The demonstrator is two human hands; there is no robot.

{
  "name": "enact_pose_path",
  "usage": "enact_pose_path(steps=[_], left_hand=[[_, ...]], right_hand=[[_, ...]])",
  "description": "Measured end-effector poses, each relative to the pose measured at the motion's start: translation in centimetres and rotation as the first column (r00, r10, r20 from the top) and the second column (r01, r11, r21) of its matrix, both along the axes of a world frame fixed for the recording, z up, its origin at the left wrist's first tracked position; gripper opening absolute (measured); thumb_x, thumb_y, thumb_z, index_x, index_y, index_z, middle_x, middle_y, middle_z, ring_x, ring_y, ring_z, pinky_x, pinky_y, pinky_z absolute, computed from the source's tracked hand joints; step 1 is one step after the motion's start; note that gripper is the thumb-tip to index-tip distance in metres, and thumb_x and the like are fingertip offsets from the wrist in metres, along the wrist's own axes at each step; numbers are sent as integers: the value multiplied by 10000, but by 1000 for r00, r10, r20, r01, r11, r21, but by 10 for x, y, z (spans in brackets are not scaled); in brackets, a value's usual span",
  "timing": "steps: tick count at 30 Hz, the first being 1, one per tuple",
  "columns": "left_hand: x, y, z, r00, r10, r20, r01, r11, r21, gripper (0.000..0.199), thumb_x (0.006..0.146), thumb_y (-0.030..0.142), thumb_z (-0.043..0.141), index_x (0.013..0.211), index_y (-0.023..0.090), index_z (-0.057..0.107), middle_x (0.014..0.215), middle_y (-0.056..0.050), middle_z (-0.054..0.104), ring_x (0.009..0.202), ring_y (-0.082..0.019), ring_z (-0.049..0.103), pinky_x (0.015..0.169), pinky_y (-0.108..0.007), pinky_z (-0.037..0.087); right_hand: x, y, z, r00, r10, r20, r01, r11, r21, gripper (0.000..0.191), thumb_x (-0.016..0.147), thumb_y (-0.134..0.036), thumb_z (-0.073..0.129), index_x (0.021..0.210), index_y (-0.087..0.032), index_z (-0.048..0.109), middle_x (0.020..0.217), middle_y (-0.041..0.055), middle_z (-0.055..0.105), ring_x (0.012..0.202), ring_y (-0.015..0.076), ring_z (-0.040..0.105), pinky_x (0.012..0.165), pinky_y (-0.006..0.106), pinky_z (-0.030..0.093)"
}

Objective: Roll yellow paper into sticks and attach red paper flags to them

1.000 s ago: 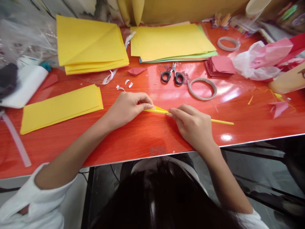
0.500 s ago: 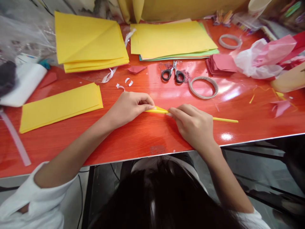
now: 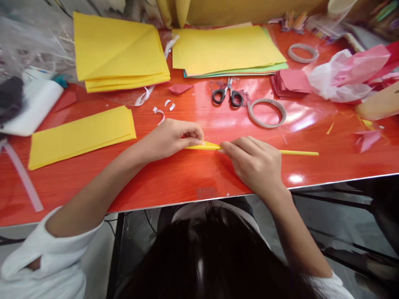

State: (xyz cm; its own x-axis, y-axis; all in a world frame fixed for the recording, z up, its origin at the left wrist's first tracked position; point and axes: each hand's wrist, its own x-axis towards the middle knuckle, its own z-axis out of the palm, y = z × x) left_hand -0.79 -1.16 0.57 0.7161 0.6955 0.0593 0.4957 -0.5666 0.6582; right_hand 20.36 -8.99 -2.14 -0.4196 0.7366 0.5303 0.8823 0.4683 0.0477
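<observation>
A thin roll of yellow paper (image 3: 299, 153) runs through both hands above the red table. My left hand (image 3: 173, 139) pinches its left part between thumb and fingers, where a loose flap shows. My right hand (image 3: 257, 160) is closed around the roll, fingertips near the middle, and the rolled end sticks out to the right. Beyond the hands lie black-handled scissors (image 3: 230, 94) and a roll of tape (image 3: 249, 109). Cut yellow strips (image 3: 82, 135) are stacked to the left.
Large yellow sheets (image 3: 120, 52) and another paper stack (image 3: 227, 50) lie at the back. Red paper squares (image 3: 290, 84), a second tape roll (image 3: 289, 53) and crumpled pink-white paper (image 3: 341, 79) sit at the right. The table's front edge (image 3: 183, 203) is near my body.
The yellow roll's right end reaches slightly farther right past my right hand. Both hands keep nearly the same grip, and the whole view has shifted a little.
</observation>
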Motion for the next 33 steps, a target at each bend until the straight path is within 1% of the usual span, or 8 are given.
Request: enact_pose_path(steps=[5,7,10,13,19,24,28,33], left_hand=[[0,1,0,1000,-19,6,19,1000,-7,149,847,279,519,834,175,625,807,18,650,743,-97,579,680,-190,400],[-1,1,-1,1000,-22,20,22,999,-26,148,848,276,521,916,185,616,808,22,643,731,-90,575,681,-188,405],[-2,1,-1,999,-27,42,29,998,-61,272,842,257,534,1110,211,549,806,35,627,710,-76,569,686,-178,414],[-2,1,-1,999,-28,30,30,997,-65,334,837,264,542,1168,219,529,805,31,624,709,-77,572,686,-177,423],[-2,1,3,999,-19,38,23,993,-112,210,855,308,520,970,194,653,940,4,679,871,-117,610,782,-204,436],[0,0,2,998,39,51,-33,993,-111,267,877,370,474,927,184,659,858,10,674,785,-109,608,703,-203,441],[1,-2,1,996,8,86,-6,1000,-15,152,844,282,530,898,183,632,857,12,662,792,-104,599,727,-205,432],[2,-1,0,993,-77,84,68,991,113,78,845,209,514,847,183,587,841,1,627,816,-110,576,766,-221,422]], right_hand=[[0,0,1,1000,11,17,-12,999,35,189,885,-156,462,892,-180,649,712,2,618,630,105,476,560,262,298],[0,0,2,1000,14,26,-15,999,39,185,885,-160,467,884,-181,650,708,-1,620,625,107,474,559,261,295],[0,-1,2,999,23,32,-24,999,37,197,896,-176,452,874,-187,648,699,-7,618,614,106,467,556,259,287],[0,-1,2,999,22,38,-23,999,24,209,903,-187,440,873,-193,647,698,-7,614,616,108,464,561,259,283],[1,-1,2,1000,18,3,-18,1000,9,212,901,-174,439,896,-187,651,712,6,615,639,108,483,566,262,302],[2,-1,1,999,30,-42,-32,999,-36,212,899,-178,440,905,-183,652,721,15,607,646,107,491,566,258,320],[2,0,1,998,33,-59,-36,998,-59,215,899,-189,440,898,-182,655,733,17,618,651,106,515,560,254,324],[2,0,1,996,25,-91,-34,994,-100,214,901,-216,443,916,-174,652,774,27,638,688,113,556,564,251,335]])
